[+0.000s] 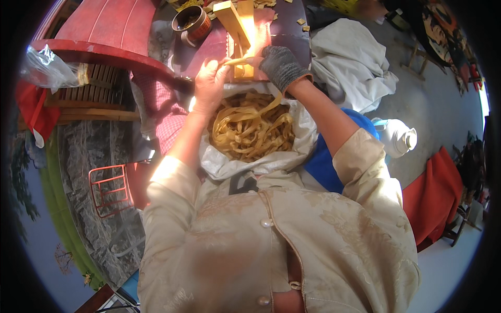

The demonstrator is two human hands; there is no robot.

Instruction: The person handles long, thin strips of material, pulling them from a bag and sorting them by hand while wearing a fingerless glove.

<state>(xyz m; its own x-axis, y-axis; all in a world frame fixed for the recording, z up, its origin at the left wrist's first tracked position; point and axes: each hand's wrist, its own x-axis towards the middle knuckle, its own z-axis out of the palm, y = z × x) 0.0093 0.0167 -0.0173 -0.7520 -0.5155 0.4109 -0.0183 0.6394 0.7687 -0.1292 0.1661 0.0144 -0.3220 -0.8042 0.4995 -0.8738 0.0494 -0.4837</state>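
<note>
My left hand (210, 84), bare, pinches one end of a yellowish strip (236, 62) of translucent material. My right hand (282, 69), in a dark grey knitted glove, grips the same strip further right. The strip is stretched across the near side of a yellow wooden frame (234, 24) that stands on the dark table (289, 33). From my right hand the strip seems to run down to a heap of similar strips (252, 129) in an open white woven sack (219, 166) before my chest. The lower part of the frame is partly hidden by the strip.
A patterned mug (191, 25) stands at the table's left part. Small yellowish square pieces (301, 21) lie on the tabletop. A pale cloth (350, 58) is at the table's right side, with a white jug (397, 137) nearer me. A large red round-edged object (105, 49) stands left.
</note>
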